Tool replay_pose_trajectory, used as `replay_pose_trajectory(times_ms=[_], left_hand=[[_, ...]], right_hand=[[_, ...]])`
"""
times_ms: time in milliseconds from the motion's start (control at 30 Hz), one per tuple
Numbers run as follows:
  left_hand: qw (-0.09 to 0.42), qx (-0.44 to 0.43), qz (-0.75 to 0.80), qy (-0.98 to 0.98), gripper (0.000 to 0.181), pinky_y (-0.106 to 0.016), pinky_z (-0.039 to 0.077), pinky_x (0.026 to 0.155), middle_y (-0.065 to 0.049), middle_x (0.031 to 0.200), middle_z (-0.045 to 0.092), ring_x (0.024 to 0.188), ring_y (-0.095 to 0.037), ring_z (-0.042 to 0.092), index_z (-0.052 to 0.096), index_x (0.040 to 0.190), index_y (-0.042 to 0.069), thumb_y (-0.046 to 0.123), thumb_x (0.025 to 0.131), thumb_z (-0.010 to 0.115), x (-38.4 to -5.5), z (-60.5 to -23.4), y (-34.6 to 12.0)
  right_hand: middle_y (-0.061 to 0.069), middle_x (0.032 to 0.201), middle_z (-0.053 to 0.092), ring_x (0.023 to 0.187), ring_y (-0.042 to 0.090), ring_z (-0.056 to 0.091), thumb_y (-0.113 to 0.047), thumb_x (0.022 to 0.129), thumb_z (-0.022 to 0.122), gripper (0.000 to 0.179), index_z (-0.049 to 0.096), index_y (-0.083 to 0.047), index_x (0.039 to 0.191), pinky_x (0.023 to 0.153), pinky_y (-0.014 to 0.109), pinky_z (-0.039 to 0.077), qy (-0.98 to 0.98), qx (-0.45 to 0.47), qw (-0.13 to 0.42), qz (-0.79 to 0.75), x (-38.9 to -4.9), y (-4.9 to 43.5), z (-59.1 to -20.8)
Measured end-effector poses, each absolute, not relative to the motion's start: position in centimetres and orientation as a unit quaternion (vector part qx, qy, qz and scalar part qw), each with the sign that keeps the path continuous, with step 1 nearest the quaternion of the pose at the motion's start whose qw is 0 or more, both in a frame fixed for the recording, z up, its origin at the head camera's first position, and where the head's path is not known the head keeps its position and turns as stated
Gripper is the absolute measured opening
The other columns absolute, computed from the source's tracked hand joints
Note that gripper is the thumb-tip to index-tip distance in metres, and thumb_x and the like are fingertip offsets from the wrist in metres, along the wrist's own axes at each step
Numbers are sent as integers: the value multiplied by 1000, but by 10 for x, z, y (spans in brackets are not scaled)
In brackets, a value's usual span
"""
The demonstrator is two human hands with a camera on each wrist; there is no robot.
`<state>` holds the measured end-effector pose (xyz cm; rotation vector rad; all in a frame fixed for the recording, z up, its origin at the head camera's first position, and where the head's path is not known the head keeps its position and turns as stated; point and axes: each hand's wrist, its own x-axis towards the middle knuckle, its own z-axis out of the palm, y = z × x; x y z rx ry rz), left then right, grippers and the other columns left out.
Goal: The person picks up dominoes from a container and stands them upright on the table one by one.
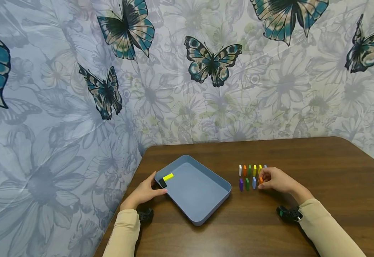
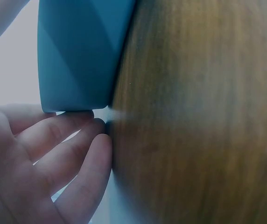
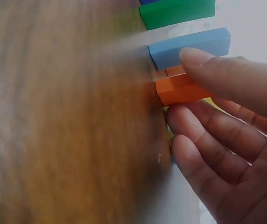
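My right hand (image 1: 275, 180) pinches an orange block (image 3: 182, 89) between thumb and fingers, at the right end of the front row of upright blocks. Beside it in that row stand a light blue block (image 1: 254, 182), a green block (image 1: 247, 184) and a purple block (image 1: 241, 184). The thumb overlaps the light blue one in the right wrist view. At the left corner of a blue-grey tray (image 1: 203, 218), my left hand (image 1: 144, 191) rests with fingertips against the outer wall (image 2: 75, 88). Inside that corner lie a yellow block (image 1: 168, 177) and a black block (image 1: 162, 183).
Behind the front row stands a second row: a white block (image 1: 240, 170), an orange one, a green one, two yellow ones and a light blue one (image 1: 265, 166), partly hidden by the right hand. The brown table (image 1: 289, 153) meets a butterfly-patterned cloth (image 1: 212, 117) at the back.
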<state>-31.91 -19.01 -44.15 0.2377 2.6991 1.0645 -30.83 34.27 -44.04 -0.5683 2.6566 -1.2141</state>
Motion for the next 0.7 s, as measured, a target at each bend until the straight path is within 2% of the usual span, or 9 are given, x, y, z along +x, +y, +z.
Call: replay_pose_trajectory(times_ms=[267, 500, 600, 700], left_hand=[[115, 81, 369, 919, 112, -57, 44, 108, -29, 160, 28, 144, -44, 38, 10, 162, 6, 53, 84, 77, -320, -443, -192], [114, 84, 372, 917, 112, -57, 45, 107, -30, 159, 29, 143, -45, 39, 10, 162, 5, 52, 84, 77, -320, -444, -191], [113, 85, 370, 918, 113, -57, 45, 107, -30, 159, 30, 143, -44, 40, 11, 162, 5, 52, 84, 77, -320, -444, -191], [109, 86, 366, 920, 113, -57, 44, 108, -30, 159, 31, 142, -44, 41, 12, 161, 4, 52, 83, 78, -320, -443, -192]], right_hand=[[4, 86, 60, 76, 10, 59, -16, 84, 82, 30, 58, -1, 96, 64, 25, 51, 890, -197, 96, -401, -306, 342, -440], [12, 105, 67, 95, 21, 66, -17, 84, 81, 39, 63, 4, 111, 77, 30, 58, 902, -191, 122, -368, -299, 352, -413], [12, 107, 68, 95, 19, 66, -19, 87, 79, 39, 63, 4, 113, 77, 29, 58, 908, -190, 99, -359, -290, 351, -390], [8, 103, 69, 91, 12, 65, -23, 90, 76, 35, 65, 0, 113, 75, 26, 56, 912, -204, 63, -350, -283, 342, -367]])
